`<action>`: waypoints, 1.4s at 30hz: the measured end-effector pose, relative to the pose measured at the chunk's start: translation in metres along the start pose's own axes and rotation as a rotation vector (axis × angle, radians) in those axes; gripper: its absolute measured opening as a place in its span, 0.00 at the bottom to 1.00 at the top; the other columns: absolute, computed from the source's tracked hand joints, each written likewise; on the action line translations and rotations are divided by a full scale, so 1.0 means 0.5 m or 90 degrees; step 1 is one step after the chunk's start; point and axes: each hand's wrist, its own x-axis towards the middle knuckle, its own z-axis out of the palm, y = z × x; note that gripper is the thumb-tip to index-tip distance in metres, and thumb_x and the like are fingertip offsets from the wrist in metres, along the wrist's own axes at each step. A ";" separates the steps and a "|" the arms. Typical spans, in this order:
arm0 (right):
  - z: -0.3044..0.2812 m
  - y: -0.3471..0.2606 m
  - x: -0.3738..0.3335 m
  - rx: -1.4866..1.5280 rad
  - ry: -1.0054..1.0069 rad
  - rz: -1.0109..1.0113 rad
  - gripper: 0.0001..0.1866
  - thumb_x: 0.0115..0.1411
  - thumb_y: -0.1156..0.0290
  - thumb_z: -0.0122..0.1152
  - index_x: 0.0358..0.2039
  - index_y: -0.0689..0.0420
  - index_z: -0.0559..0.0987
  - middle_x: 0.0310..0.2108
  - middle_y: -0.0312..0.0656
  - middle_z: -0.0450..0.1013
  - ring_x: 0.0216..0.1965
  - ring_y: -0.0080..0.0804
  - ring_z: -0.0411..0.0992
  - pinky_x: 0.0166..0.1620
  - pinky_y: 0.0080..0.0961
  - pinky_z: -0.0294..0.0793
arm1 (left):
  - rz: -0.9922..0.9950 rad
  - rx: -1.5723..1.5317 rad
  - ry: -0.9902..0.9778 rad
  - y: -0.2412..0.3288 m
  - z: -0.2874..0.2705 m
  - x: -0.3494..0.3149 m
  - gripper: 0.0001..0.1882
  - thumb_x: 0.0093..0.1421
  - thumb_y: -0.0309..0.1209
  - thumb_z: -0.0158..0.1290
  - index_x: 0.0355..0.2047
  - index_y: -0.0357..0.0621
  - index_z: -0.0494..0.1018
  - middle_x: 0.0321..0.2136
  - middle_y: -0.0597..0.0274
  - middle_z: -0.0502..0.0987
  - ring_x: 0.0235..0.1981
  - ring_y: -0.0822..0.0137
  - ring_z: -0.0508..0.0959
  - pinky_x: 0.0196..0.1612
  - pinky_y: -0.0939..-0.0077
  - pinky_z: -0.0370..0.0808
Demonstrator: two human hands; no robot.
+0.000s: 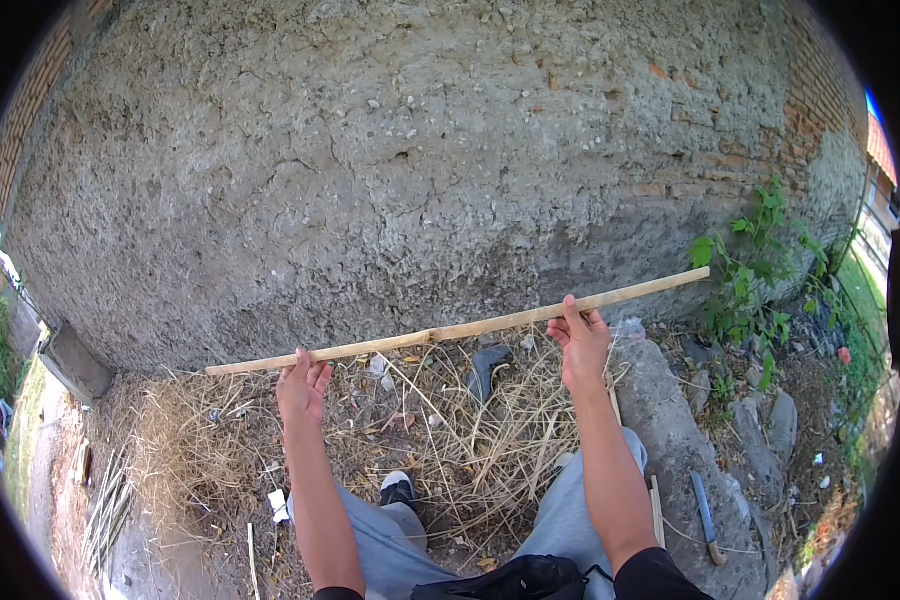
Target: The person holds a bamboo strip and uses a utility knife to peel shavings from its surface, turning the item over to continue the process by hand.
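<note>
A long, pale bamboo strip [500, 324] with a node near its middle spans the space before the wall, its right end higher than its left. My left hand [302, 392] pinches it left of the node, thumb on top and fingers curled below. Farther along to the right, my right hand [582, 345] grips the strip in the same way. Both arms are stretched forward. On the concrete ledge to my right lies a long-bladed knife [706, 512] with a wooden handle.
A rough, cracked wall [370, 180] with exposed bricks stands ahead. Dry straw and shavings [480, 440] cover the ground around my shoes. A concrete ledge [660, 400] runs along the right, beside a leafy green plant [755, 270]. Several thin sticks [107, 510] lie at the left.
</note>
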 end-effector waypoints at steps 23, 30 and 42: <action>-0.016 0.021 0.006 -0.034 -0.118 0.056 0.17 0.63 0.67 0.57 0.50 0.61 0.74 0.35 0.38 0.75 0.33 0.26 0.76 0.35 0.20 0.77 | 0.026 -0.023 0.063 0.011 -0.008 -0.012 0.14 0.68 0.35 0.42 0.47 0.36 0.62 0.40 0.55 0.68 0.38 0.56 0.77 0.40 0.65 0.80; -0.039 0.026 0.029 0.056 -0.028 0.129 0.13 0.65 0.62 0.54 0.44 0.58 0.70 0.40 0.45 0.75 0.37 0.32 0.74 0.40 0.26 0.77 | 0.014 0.005 0.010 0.010 0.011 -0.030 0.18 0.69 0.39 0.40 0.50 0.36 0.61 0.44 0.51 0.69 0.39 0.55 0.78 0.37 0.65 0.79; -0.110 0.033 0.081 0.128 0.113 0.173 0.17 0.65 0.59 0.53 0.48 0.56 0.69 0.43 0.42 0.75 0.40 0.29 0.73 0.43 0.23 0.76 | 0.016 0.123 -0.083 0.002 0.025 -0.052 0.15 0.65 0.37 0.51 0.40 0.34 0.71 0.34 0.57 0.77 0.32 0.62 0.80 0.32 0.72 0.79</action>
